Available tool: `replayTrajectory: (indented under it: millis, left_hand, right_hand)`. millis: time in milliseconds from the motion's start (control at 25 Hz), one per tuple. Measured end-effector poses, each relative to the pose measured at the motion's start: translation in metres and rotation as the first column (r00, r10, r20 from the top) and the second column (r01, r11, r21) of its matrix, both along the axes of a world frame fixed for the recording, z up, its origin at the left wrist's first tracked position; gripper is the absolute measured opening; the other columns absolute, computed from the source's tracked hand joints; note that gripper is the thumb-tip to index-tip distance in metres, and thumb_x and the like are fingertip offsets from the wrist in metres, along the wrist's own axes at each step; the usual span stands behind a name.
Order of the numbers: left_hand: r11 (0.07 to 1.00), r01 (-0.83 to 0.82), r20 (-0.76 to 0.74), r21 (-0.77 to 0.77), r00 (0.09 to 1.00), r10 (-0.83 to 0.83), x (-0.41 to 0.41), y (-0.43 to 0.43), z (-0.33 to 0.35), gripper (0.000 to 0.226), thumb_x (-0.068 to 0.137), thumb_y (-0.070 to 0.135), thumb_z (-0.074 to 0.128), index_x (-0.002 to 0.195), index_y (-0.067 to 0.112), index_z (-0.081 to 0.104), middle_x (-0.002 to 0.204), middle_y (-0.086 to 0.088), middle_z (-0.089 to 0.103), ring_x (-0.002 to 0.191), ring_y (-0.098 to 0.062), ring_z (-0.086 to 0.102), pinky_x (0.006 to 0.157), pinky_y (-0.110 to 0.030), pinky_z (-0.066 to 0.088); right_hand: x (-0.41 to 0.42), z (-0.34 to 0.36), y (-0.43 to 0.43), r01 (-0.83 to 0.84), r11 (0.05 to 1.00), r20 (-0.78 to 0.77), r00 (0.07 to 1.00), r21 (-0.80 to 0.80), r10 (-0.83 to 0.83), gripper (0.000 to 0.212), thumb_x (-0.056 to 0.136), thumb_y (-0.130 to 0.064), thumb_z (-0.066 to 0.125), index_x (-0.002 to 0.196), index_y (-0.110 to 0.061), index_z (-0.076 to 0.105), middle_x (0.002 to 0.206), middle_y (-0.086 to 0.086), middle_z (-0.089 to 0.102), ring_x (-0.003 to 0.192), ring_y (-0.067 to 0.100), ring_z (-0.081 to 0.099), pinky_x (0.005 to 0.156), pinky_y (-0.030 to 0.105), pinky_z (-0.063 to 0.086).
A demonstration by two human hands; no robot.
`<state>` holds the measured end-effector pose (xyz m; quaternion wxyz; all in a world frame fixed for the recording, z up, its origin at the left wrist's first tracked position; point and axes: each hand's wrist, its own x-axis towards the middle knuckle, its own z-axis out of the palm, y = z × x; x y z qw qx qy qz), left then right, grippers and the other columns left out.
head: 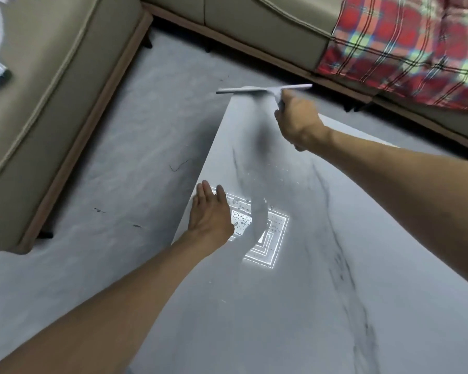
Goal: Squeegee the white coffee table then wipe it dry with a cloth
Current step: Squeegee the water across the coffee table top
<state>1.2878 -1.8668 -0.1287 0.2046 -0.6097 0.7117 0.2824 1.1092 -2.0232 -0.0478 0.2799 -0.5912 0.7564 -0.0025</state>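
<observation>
The white coffee table has grey marble veining and fills the lower right of the view. Water droplets glint in a bright light reflection near its left edge. My right hand is shut on the handle of a pale grey squeegee, whose blade lies across the table's far corner. My left hand rests flat and open on the table's left edge, beside the wet patch. No cloth is in view.
A beige sofa runs along the left and another section along the back, both on short dark legs. A red plaid blanket hangs over the sofa at top right. Grey floor lies between table and sofas.
</observation>
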Motion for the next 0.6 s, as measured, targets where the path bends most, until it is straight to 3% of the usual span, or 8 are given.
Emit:
replayTrajectory:
  millis: [80,160,200,320,440,520,600]
  left_hand:
    - [0.999,0.028,0.017,0.031,0.999,-0.028,0.0,-0.002,0.002,0.088,0.088,0.029,0.053,0.151,-0.001,-0.001,0.155,-0.035,-0.006,0.147,-0.045,-0.004,0.121,-0.043,0.012]
    - [0.997,0.035,0.024,0.065,0.999,-0.037,-0.001,-0.005,0.004,0.088,0.09,0.03,0.052,0.151,-0.002,-0.003,0.154,-0.036,-0.008,0.146,-0.047,-0.005,0.12,-0.043,0.012]
    - [0.996,0.043,0.031,0.083,0.998,-0.046,-0.002,-0.007,0.005,0.088,0.091,0.032,0.051,0.15,-0.002,-0.003,0.154,-0.037,-0.008,0.146,-0.048,-0.005,0.12,-0.043,0.013]
    - [0.986,0.063,0.045,0.154,0.996,-0.071,-0.004,-0.015,0.009,0.088,0.093,0.035,0.049,0.15,-0.004,-0.005,0.153,-0.039,-0.009,0.145,-0.05,-0.004,0.119,-0.044,0.015]
    - [0.977,0.048,0.043,0.207,0.997,-0.058,-0.007,-0.02,0.012,0.087,0.093,0.035,0.048,0.15,-0.004,-0.007,0.153,-0.039,-0.01,0.144,-0.051,-0.005,0.119,-0.045,0.015]
    - [0.974,0.038,0.037,0.224,0.998,-0.048,-0.007,-0.022,0.012,0.086,0.093,0.033,0.047,0.15,-0.003,-0.007,0.153,-0.038,-0.011,0.144,-0.05,-0.006,0.119,-0.045,0.014]
    - [0.971,0.03,0.037,0.236,0.999,-0.04,-0.006,-0.023,0.011,0.086,0.094,0.033,0.046,0.15,-0.003,-0.007,0.153,-0.038,-0.011,0.145,-0.05,-0.006,0.119,-0.045,0.014]
  right_hand:
    - [-0.006,-0.007,0.011,-0.052,0.999,-0.053,0.997,0.003,0.053,0.028,0.094,-0.013,0.037,0.121,-0.015,0.043,0.105,0.025,0.059,0.07,0.037,0.055,0.031,0.027,0.039]
    - [-0.02,-0.008,0.039,-0.14,0.99,-0.087,0.986,-0.001,0.139,0.042,0.095,-0.016,0.037,0.137,-0.018,0.035,0.106,0.027,0.062,0.08,0.042,0.055,0.06,0.038,0.045]
    - [-0.029,-0.008,0.058,-0.166,0.986,-0.082,0.983,0.003,0.166,0.044,0.096,-0.019,0.037,0.14,-0.02,0.033,0.101,0.027,0.063,0.078,0.043,0.055,0.066,0.04,0.044]
    - [-0.062,0.002,0.127,-0.191,0.981,-0.075,0.978,0.036,0.193,0.049,0.099,-0.024,0.038,0.147,-0.028,0.029,0.086,0.027,0.065,0.07,0.044,0.058,0.066,0.042,0.048]
    - [-0.089,0.03,0.194,-0.165,0.969,-0.097,0.978,0.186,0.185,0.053,0.1,-0.027,0.039,0.15,-0.034,0.025,0.077,0.019,0.066,0.067,0.039,0.06,0.065,0.042,0.051]
    - [-0.1,0.049,0.217,-0.128,0.952,-0.1,0.982,0.278,0.162,0.053,0.1,-0.028,0.039,0.151,-0.035,0.022,0.075,0.015,0.065,0.068,0.036,0.059,0.066,0.041,0.05]
    - [-0.107,0.058,0.209,-0.103,0.963,-0.088,0.988,0.251,0.129,0.052,0.1,-0.029,0.039,0.151,-0.03,0.024,0.083,0.018,0.067,0.073,0.039,0.059,0.067,0.039,0.048]
